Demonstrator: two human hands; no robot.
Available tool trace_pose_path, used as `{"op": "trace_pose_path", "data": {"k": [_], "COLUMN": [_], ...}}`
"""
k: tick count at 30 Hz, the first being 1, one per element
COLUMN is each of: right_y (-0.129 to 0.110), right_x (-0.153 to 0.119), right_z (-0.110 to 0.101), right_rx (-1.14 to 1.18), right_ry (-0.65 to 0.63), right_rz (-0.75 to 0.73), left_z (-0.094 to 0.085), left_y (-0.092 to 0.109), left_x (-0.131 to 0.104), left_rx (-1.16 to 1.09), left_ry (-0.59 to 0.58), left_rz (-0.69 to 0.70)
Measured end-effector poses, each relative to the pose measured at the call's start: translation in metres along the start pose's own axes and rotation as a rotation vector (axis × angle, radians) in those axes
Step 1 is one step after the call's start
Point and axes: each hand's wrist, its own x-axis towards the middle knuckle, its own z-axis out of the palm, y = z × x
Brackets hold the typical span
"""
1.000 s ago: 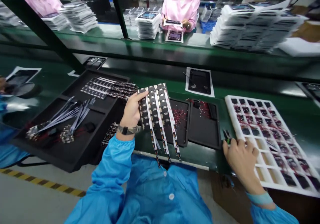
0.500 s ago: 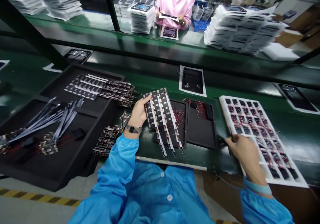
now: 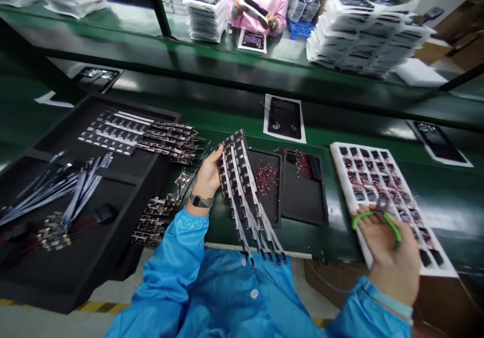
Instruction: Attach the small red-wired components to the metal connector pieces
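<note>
My left hand (image 3: 208,176) is closed on the upper left edge of a panel of small circuit boards (image 3: 237,161). White-backed strips with tiny connectors hang from its lower end, over the bench edge. Over the right side, my right hand (image 3: 393,247) holds green-handled pliers (image 3: 396,234), their metal head pointing away from me. The pliers lie across the partly curled fingers, palm up, above the left edge of a white foam tray (image 3: 338,159) with rows of small black parts on red wires. Beneath the panel, a black tray (image 3: 274,204) holds red-wired bits and is partly hidden.
Another black tray (image 3: 302,202) adjoins it. Black bins (image 3: 124,174) on the left carry more panels (image 3: 113,132) and ribbon strips (image 3: 81,187). A tablet housing (image 3: 285,119) lies on white sheeting beyond. Across the bench, a person in pink (image 3: 260,0) works beside stacks (image 3: 363,38).
My right hand has picked up the green-handled pliers and turned palm up, slightly right and nearer me. The panel is tilted more steeply, its strips hanging lower. The view has shifted slightly.
</note>
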Motion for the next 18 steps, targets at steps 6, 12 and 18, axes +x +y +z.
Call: {"op": "trace_pose_path", "data": {"k": [6,12,18], "right_y": [-0.097,-0.165,-0.178], "right_x": [-0.019,-0.012,0.004], "right_z": [0.078,0.141,0.189], "right_rx": [0.764,0.665,0.752], "right_ry": [-0.604,-0.816,-0.73], "right_rz": [0.259,-0.018,-0.012], "left_z": [-0.001,0.001,0.002], "left_y": [-0.004,-0.008,-0.012], "left_x": [0.001,-0.001,-0.004], "left_rx": [0.012,0.041,0.074], "left_ry": [0.015,0.01,0.002], "left_rz": [0.034,0.086,0.181]}}
